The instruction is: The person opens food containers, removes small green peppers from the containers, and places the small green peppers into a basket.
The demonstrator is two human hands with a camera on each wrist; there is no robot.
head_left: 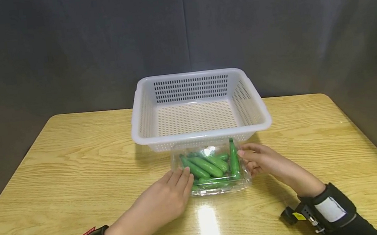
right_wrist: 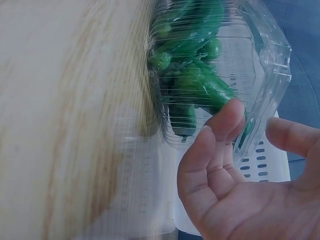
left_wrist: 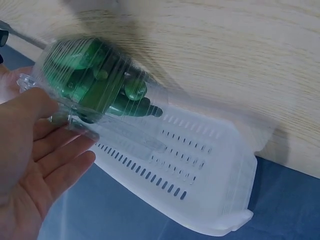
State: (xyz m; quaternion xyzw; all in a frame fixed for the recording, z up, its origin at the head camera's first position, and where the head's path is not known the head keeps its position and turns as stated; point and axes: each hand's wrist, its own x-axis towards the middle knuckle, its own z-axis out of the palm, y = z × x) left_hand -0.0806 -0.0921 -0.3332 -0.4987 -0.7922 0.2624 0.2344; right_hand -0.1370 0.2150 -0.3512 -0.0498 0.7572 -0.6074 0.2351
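A clear plastic clamshell box [head_left: 214, 186] with several green cucumber-like vegetables [head_left: 208, 165] sits in front of the white basket, near the middle of the wooden table. My left hand [head_left: 169, 191] holds the box's left end; in the left wrist view its thumb [left_wrist: 40, 104] lies along the rim, with the fingers on the other side. On the right end, my right hand [head_left: 263, 161] has the rim between its thumb [right_wrist: 287, 132] and bent fingers [right_wrist: 230, 117]. One vegetable [head_left: 234, 159] stands lengthwise by the right wall; the rest lie slanted or across.
Directly behind the box stands a white perforated plastic basket [head_left: 201, 134], with nothing in it. The wooden table [head_left: 85, 164] ends at a dark grey cloth backdrop [head_left: 97, 50]. Both wrists wear black bands, and a small camera [head_left: 288, 215] hangs at the right one.
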